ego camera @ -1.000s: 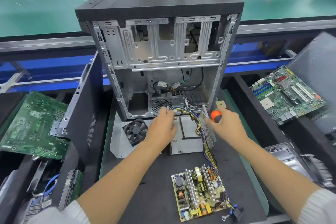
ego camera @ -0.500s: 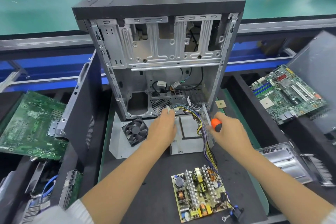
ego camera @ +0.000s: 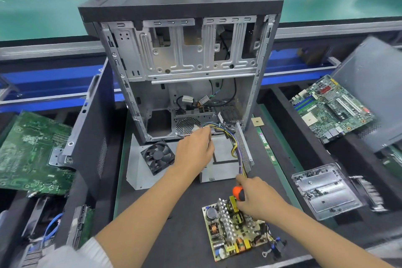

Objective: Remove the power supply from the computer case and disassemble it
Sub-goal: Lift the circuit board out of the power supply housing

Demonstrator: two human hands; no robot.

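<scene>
An open computer case stands upright on the dark mat. In front of it lies the power supply's metal shell with a perforated side wall. A bundle of coloured cables runs from the case mouth down to the power supply circuit board, which lies flat near me. My left hand grips the cable ends at the case mouth. My right hand holds an orange-handled screwdriver just above the board's far edge.
A black fan lies on a metal plate left of the shell. A black side panel leans at left beside a green motherboard. Another motherboard and a clear tray of screws sit at right.
My right hand with the screwdriver has come back from the shell's perforated wall toward the circuit board. My left hand stays on the cables at the case mouth.
</scene>
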